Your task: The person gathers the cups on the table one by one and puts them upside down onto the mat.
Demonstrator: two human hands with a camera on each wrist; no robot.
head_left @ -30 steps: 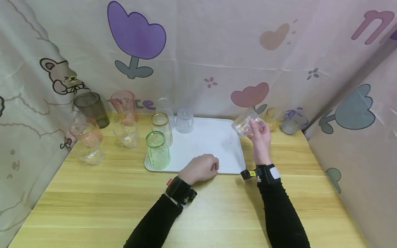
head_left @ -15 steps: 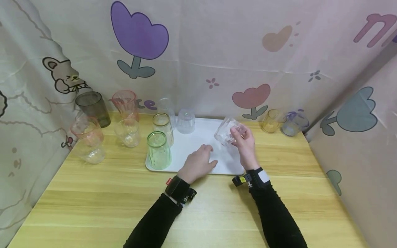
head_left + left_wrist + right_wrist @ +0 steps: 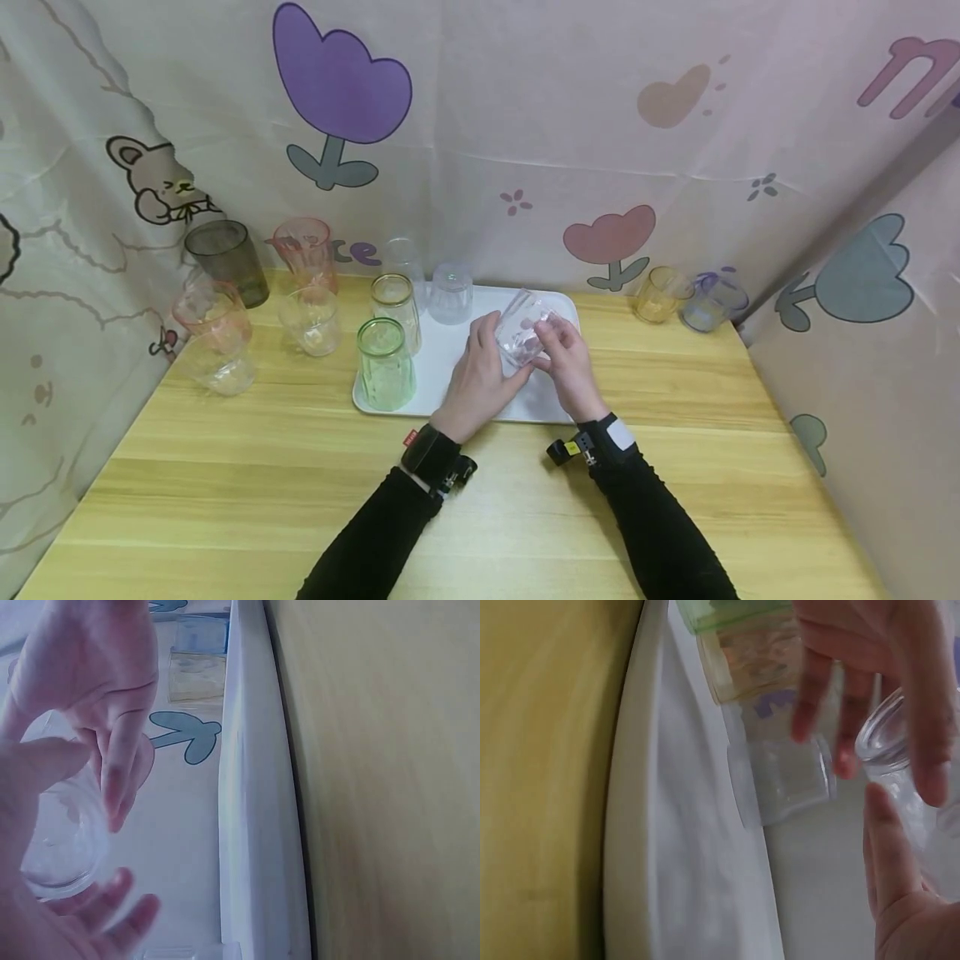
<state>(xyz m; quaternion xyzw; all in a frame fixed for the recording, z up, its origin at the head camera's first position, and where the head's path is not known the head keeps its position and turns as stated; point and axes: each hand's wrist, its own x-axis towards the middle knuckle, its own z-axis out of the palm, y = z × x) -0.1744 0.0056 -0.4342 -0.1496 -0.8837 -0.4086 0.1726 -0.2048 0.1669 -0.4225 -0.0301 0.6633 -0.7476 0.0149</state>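
Note:
A clear drinking glass point(image 3: 520, 332) is held tilted above the white tray point(image 3: 442, 367). The right hand point(image 3: 573, 371) grips it from the right, its thumb across the side. Close to the glass's left side is the left hand point(image 3: 476, 383), fingers extended and thumb apart. In the left wrist view the left thumb and fingers lie around the glass point(image 3: 64, 840); contact is hard to tell. On the tray's left part stand a green glass point(image 3: 385, 379), a yellow-rimmed glass point(image 3: 403, 312), a tall clear glass point(image 3: 406, 262) and a short clear glass point(image 3: 452, 296).
At the table's left stand a dark grey glass point(image 3: 228, 262), a pink ribbed glass point(image 3: 306, 250), a pink-tinted glass point(image 3: 213, 312) and clear glasses. A yellow glass point(image 3: 660, 296) and a bluish cup point(image 3: 712, 302) stand at the back right. A printed curtain point(image 3: 480, 108) hangs behind.
The right hand has carried the clear glass leftward from the tray's right edge to over the tray. The left hand has uncurled its fingers and come up beside the glass.

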